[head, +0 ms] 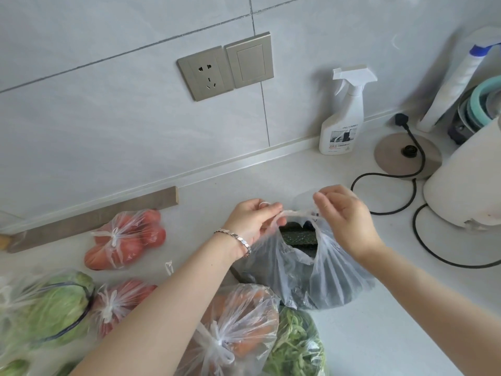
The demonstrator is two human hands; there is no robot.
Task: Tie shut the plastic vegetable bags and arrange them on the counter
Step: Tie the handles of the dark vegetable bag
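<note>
So both hands are working the top of the thin clear plastic bag of dark green vegetables [311,267]: the left hand [252,221] is pinching one handle loop and the right hand [344,215] is pinching the other, hands slightly apart with the stretched film running between them, and the mouth is gaping open, not knotted yet. That film looks super flimsy and slippery, so I'm guessing the handles are the only sane place to grab, since the body would just crumple and slide. The load inside looks like dark cucumbers or something similar, can't say for sure, and it's sagging like it has some weight, so the bag is probably going to flop if let go. It's sitting on the white tabletop [379,335] right in front, mouth pointing up, long axis roughly upright, bulging low. Just beside it are a knotted bag of orange carrots [238,329] and a bag of green beans [295,346]. Further left, two tied bags of red tomatoes [127,240] and a green cabbage bag [51,308].
</note>
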